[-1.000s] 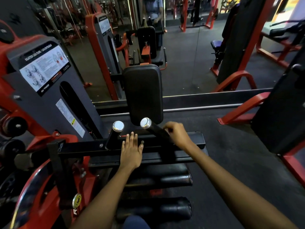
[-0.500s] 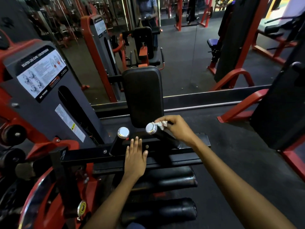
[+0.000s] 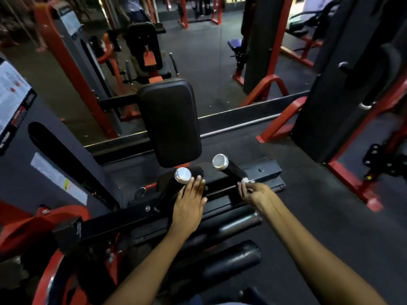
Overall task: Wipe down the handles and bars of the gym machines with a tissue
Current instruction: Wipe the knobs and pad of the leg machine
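Two black handles with chrome end caps rise from the leg machine's black crossbar (image 3: 267,170). My right hand (image 3: 255,192) pinches a small white tissue (image 3: 246,180) against the base of the right handle (image 3: 229,167). My left hand (image 3: 190,200) lies flat with straight fingers on the bar, its fingertips just below the chrome cap of the left handle (image 3: 182,175). Most of the tissue is hidden inside my fingers.
A black back pad (image 3: 169,122) stands just beyond the handles. Black foam rollers (image 3: 231,260) lie below my forearms. The weight stack housing (image 3: 55,150) is at left, a mirror wall ahead, and red-framed machines (image 3: 352,139) at right on dark rubber floor.
My right hand slid with the tissue from the chrome cap down to the base of the right handle. The left hand stayed flat on the bar. My view moved closer.
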Motion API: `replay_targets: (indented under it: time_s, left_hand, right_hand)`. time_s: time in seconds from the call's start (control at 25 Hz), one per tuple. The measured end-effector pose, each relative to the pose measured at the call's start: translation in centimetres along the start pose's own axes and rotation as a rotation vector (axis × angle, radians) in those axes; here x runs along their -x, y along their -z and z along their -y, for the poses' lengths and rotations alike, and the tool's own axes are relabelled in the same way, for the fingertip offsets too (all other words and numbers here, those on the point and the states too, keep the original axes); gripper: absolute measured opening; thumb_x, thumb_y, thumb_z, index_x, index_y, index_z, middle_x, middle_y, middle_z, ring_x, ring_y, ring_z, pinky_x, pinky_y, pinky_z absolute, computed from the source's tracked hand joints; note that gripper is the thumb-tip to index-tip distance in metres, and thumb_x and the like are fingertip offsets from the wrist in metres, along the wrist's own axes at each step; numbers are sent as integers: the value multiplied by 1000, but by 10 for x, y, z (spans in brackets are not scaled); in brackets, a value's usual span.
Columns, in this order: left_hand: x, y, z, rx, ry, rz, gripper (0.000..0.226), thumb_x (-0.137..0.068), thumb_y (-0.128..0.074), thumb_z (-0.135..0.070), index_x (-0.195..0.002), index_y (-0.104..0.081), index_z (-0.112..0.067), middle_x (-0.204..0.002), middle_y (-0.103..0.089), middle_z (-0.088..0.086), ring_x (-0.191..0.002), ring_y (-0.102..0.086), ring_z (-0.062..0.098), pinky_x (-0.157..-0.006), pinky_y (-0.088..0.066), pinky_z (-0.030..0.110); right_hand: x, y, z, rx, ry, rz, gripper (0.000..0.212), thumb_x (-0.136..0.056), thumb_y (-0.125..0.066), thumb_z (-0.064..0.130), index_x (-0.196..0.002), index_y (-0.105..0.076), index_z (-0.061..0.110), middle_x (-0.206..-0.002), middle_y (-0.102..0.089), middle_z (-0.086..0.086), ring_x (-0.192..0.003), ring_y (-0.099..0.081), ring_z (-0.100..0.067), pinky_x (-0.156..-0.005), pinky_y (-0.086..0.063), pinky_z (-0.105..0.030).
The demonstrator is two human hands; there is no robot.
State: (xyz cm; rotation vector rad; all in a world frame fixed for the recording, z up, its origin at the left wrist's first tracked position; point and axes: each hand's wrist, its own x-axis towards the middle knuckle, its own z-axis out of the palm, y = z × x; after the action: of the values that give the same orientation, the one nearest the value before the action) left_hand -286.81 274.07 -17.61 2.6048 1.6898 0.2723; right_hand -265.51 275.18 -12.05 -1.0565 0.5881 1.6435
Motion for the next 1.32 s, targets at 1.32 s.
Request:
replay_targets:
  time_s: [1.32]
  left_hand:
    - [4,1,9,-130,-130,72,68,-103,-27,-39,-152,6,-6,-162,-1,9,-148,-7,23,-116,-17,38]
  right_hand:
    - [20,7,-102,797,1414,-450,4,-83,-61,2,-83,-64,4,-82,-60,-8,-79,-58,-17,-73,-47,-31]
